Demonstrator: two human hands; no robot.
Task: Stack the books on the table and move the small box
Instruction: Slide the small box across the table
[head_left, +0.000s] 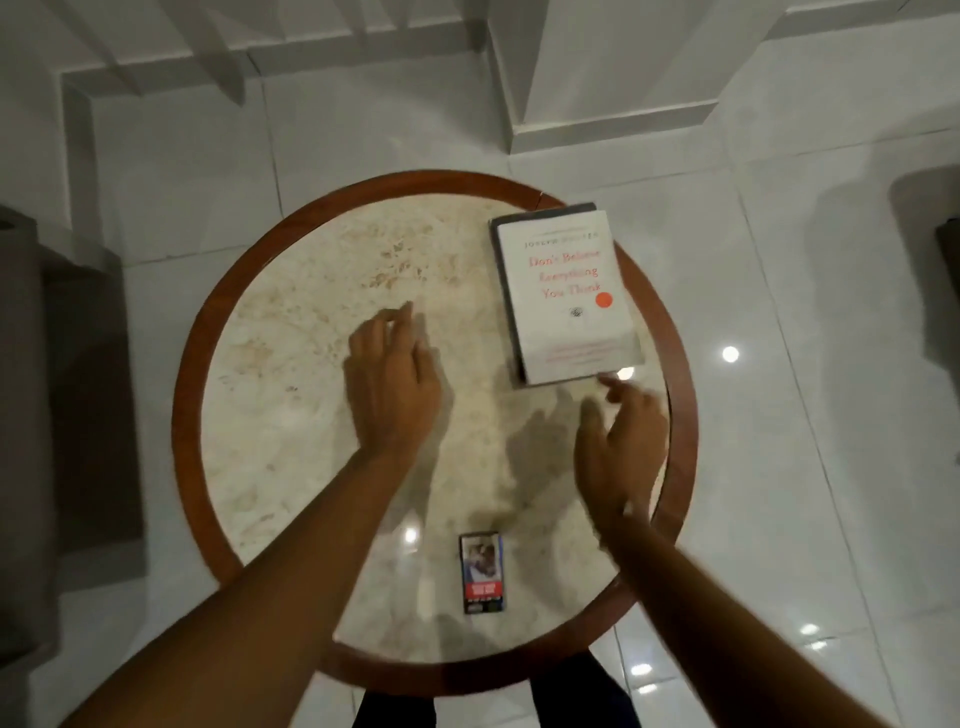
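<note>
Round stone-topped surface (291, 364) with brown wooden rim, seen from straight above; pale glossy floor tiles (779, 467) all round.

At 1 o'clock on the surface: white book (569, 299), cover up, red title lettering, orange dot near its right edge. Lying on a darker book (503, 291), of which only a thin strip shows along the left and far edges. Stack squared up roughly, long axis running 12 to 6 with a slight lean toward 11, title top pointing away. Right side reaching out to the rim.

At 6 o'clock, near the wearer: small box (481, 572), flat on the surface, printed face up, red band across the lower half. Long axis 12 to 6, nearly straight. Well apart from the books, untouched.

Left hand (392, 384) over the centre, palm down, fingers loose and slightly spread, empty.

Right hand (621, 447) at 3 o'clock, empty, fingers apart, index fingertip (608, 383) extended just beside the near right corner of the stack; contact not clear through blur.
</note>
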